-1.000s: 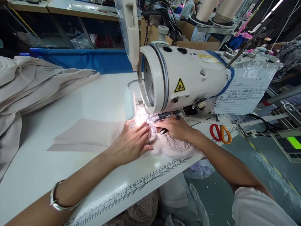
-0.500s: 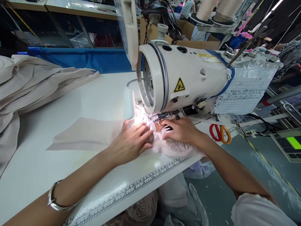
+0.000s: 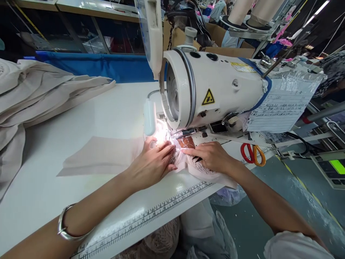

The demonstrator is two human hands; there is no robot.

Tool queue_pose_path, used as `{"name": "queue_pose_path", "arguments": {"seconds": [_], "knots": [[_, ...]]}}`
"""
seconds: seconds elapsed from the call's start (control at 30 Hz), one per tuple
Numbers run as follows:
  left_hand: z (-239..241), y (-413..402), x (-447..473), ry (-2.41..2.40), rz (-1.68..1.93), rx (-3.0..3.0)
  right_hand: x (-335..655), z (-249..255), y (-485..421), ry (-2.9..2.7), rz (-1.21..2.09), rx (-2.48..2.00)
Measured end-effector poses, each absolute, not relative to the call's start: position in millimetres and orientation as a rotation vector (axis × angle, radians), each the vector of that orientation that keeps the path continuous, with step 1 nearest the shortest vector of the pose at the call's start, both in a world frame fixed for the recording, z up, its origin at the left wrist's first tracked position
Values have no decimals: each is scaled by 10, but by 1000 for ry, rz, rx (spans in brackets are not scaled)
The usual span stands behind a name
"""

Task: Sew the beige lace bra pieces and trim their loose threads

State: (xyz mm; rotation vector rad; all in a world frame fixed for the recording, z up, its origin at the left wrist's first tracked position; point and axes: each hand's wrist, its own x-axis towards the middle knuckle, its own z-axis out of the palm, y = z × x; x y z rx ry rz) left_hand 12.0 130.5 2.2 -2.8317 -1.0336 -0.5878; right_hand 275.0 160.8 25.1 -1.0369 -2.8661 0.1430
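Note:
My left hand (image 3: 154, 162) lies with its fingers flat on pale pink lace fabric (image 3: 175, 155), close to the lit needle area of a white sewing machine (image 3: 221, 84). Glare hides the needle and the stitching point. To the right, my right hand (image 3: 214, 155) is closed at the lace's edge, index finger stretched toward the left hand. A dark pointed tool (image 3: 198, 159) pokes out under its fingers; its kind is unclear. A plain pale panel (image 3: 99, 154) trails leftward over the table. Beside the machine bed shows a brown patch (image 3: 188, 142).
Folded pale fabric (image 3: 54, 90) is heaped at the left. Scissors (image 3: 253, 154) with red and orange handles lie right of my right hand. A ruler strip (image 3: 151, 216) runs along the table's front edge. A small lamp (image 3: 150, 117) stands by the needle; a written sheet (image 3: 277, 104) hangs from the machine.
My right hand has shifted slightly right and its fingers have drawn together at the lace edge, uncovering more of the brown patch. My left hand stays on the lace.

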Motion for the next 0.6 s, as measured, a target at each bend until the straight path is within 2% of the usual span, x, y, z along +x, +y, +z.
{"name": "queue_pose_path", "arguments": {"seconds": [0.6], "knots": [[20, 1397, 75, -1240, -464, -2801, 2480, 364, 1816, -2937, 224, -1340]]}}
